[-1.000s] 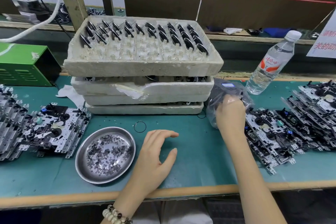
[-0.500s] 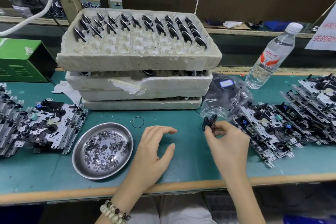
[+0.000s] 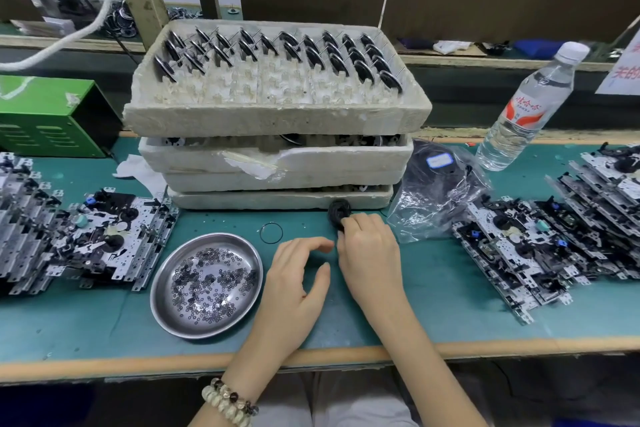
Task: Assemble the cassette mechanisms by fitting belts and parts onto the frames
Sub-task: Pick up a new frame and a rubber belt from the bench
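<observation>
Hands sit near the front edge of the teal tabletop (image 3: 433,305). The left hand (image 3: 298,284) rests there with fingers loosely curved and thumb apart, holding nothing, and a bead bracelet (image 3: 228,404) circles its wrist. Just beside it at three o'clock, the right hand (image 3: 370,250) pinches a bundle of black belts (image 3: 338,211) between thumb and fingertips. The bundle pokes out at that hand's eleven o'clock, close in front of the lowest foam tray.

Far out at nine o'clock from the hands, a green metal box (image 3: 45,114) stands at the back of the tabletop. In front of it the left-side frames (image 3: 86,239) lie in overlapping stacks. Next comes a steel dish (image 3: 207,324), just beside the left hand at its nine o'clock, with small dark washers (image 3: 207,274) scattered across its bottom. A single belt (image 3: 271,232) lies flat as a loop at the left hand's twelve o'clock, apart from the fingers.

Behind it, at twelve o'clock, three foam trays (image 3: 277,118) are stacked. The top one carries rows of dark flywheels (image 3: 313,55) standing on edge along its far half.

At the right hand's two o'clock lies a crumpled clear plastic bag (image 3: 440,191) with dark contents. A water bottle (image 3: 523,107) stands behind it, and the right-side frames (image 3: 519,246) spread in stacks out to three o'clock.
</observation>
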Action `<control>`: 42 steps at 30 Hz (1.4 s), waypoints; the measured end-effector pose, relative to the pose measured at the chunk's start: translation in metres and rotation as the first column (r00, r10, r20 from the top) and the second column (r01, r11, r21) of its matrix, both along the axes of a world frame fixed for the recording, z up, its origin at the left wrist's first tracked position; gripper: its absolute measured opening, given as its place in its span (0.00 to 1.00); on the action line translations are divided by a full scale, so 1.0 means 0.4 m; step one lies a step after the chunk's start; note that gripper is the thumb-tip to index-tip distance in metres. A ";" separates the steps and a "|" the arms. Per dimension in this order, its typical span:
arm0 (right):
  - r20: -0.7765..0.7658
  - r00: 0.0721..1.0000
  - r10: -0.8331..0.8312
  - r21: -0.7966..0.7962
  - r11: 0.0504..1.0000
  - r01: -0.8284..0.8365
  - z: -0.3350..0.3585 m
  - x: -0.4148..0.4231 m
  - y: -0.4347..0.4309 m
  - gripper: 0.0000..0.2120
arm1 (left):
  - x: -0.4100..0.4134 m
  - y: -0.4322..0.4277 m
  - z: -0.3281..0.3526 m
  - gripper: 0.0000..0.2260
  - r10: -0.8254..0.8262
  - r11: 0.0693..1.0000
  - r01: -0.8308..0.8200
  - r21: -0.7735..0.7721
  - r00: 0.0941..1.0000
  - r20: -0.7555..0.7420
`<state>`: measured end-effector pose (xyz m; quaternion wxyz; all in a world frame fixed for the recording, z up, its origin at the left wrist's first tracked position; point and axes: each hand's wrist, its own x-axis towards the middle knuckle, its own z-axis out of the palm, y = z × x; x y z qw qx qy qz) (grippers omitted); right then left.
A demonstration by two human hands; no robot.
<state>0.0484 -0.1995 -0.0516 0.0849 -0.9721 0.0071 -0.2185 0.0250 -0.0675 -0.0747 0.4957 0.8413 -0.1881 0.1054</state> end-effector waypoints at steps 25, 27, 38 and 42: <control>0.184 0.983 0.022 0.278 0.958 -0.074 -0.051 -0.098 -0.064 0.05 | -0.050 0.146 0.079 0.12 -0.171 0.953 0.140 0.269 0.981 0.094; 0.222 0.975 -0.001 0.348 0.934 -0.078 -0.055 -0.095 -0.074 0.07 | -0.045 0.211 0.099 0.12 -0.145 0.925 0.082 0.372 0.979 0.145; 0.154 0.962 -0.224 0.878 0.477 -0.029 -0.049 -0.078 -0.065 0.05 | 0.097 0.419 0.166 0.17 0.370 0.435 -0.563 0.703 0.823 0.430; 0.148 0.958 -0.247 0.904 0.427 -0.029 -0.055 -0.070 -0.067 0.04 | 0.116 0.426 0.156 0.17 0.334 0.329 -0.532 0.780 0.839 0.430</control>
